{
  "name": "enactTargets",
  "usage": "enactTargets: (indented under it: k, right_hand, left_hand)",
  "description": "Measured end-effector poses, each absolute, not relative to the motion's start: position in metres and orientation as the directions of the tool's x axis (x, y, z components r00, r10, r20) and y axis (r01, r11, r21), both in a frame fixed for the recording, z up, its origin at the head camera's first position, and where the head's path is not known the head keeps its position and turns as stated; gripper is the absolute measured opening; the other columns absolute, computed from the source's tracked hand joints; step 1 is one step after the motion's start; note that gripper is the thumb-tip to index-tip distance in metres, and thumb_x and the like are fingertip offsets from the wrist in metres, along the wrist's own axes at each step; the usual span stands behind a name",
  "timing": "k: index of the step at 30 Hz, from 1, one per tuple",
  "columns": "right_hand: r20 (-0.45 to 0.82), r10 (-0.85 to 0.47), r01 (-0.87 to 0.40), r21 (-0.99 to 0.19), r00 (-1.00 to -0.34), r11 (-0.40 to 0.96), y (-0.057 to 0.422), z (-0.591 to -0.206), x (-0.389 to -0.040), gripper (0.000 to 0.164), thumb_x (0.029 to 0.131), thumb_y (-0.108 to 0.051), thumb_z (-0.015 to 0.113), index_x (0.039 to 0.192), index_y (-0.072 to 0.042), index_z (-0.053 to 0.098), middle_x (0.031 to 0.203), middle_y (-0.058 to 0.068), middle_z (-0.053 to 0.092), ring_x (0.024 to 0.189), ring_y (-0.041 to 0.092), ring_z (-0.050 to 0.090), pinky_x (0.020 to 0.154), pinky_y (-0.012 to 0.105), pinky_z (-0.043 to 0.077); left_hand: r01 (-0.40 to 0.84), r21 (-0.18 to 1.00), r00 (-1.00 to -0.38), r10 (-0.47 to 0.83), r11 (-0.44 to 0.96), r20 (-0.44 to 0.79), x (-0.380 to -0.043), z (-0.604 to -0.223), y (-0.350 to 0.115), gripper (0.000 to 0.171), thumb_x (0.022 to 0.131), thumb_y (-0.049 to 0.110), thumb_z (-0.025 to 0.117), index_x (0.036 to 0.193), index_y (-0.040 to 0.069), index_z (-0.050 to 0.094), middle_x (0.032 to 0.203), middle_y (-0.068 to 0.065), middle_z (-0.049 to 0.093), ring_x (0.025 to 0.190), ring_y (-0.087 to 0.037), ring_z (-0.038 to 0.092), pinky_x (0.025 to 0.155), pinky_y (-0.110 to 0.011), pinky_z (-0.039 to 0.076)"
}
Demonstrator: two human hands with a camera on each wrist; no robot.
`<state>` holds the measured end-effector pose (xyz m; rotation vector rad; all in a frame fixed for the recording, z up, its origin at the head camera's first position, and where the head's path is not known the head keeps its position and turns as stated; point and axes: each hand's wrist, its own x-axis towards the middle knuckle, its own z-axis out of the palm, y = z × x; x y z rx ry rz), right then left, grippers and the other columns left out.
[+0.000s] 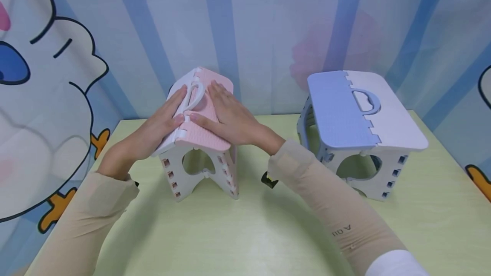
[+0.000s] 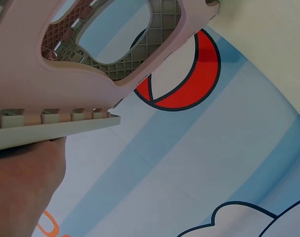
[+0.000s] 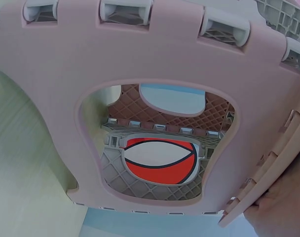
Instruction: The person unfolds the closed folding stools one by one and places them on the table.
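Note:
A pink and white folding stool (image 1: 200,138) stands on the table at left of centre, its two top halves tilted up into a ridge. Along that ridge rises a white loop handle (image 1: 198,99). My left hand (image 1: 155,129) lies with straight fingers on the white half. On the pink half rests my right hand (image 1: 235,119), fingers extended, its thumb close to the left thumb near the ridge. The right wrist view shows the stool's pink leg panel (image 3: 51,64) with a large opening, and part of the hand (image 3: 283,207) against the top's edge.
A second folding stool (image 1: 341,114), blue and white, stands opened flat on the right of the table (image 1: 245,225). Between the stools, beside the right cuff, is a small black object (image 1: 269,179). A striped cartoon backdrop (image 1: 261,33) hangs behind.

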<state>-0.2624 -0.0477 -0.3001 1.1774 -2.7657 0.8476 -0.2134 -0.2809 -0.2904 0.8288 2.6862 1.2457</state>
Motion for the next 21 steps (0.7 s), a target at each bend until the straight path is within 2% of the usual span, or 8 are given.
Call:
enactTargets:
  k: [3, 13, 21]
  right_hand:
    - [0.224, -0.661, -0.672, -0.48, -0.716, 0.565, -0.0467, -0.3008, -0.2625, 0.092, 0.1, -0.064, 0.036, 0.159, -0.003, 0.0, 0.166, 0.01, -0.007, 0.15, 0.017, -0.008, 0.12, 0.03, -0.001]
    - [0.219, -0.658, -0.666, -0.484, -0.721, 0.568, -0.0448, -0.3012, -0.2639, 0.094, 0.098, -0.066, 0.038, 0.159, -0.006, 0.0, 0.166, 0.007, -0.006, 0.15, 0.013, -0.008, 0.12, 0.03, -0.001]
    - [0.216, -0.655, -0.664, -0.476, -0.724, 0.577, -0.0434, -0.3005, -0.2637, 0.095, 0.098, -0.066, 0.04, 0.159, -0.006, 0.001, 0.166, 0.007, -0.004, 0.15, 0.015, -0.006, 0.121, 0.033, 0.002]
  left_hand:
    - [0.428, 0.726, -0.861, 0.487, 0.539, 0.146, -0.2131, -0.2907, -0.2807, 0.066, 0.105, 0.035, 0.033, 0.161, 0.033, -0.003, 0.165, 0.008, -0.009, 0.149, -0.025, 0.0, 0.109, -0.073, 0.012]
    - [0.435, 0.689, -0.865, 0.482, 0.58, 0.141, -0.2122, -0.2885, -0.2792, 0.067, 0.106, 0.036, 0.034, 0.161, 0.032, -0.003, 0.166, 0.007, -0.008, 0.15, -0.024, -0.005, 0.11, -0.073, 0.007]
    - [0.437, 0.674, -0.865, 0.484, 0.595, 0.134, -0.2121, -0.2885, -0.2796, 0.067, 0.106, 0.036, 0.035, 0.161, 0.031, -0.004, 0.166, 0.005, -0.009, 0.15, -0.026, -0.004, 0.109, -0.073, 0.011]
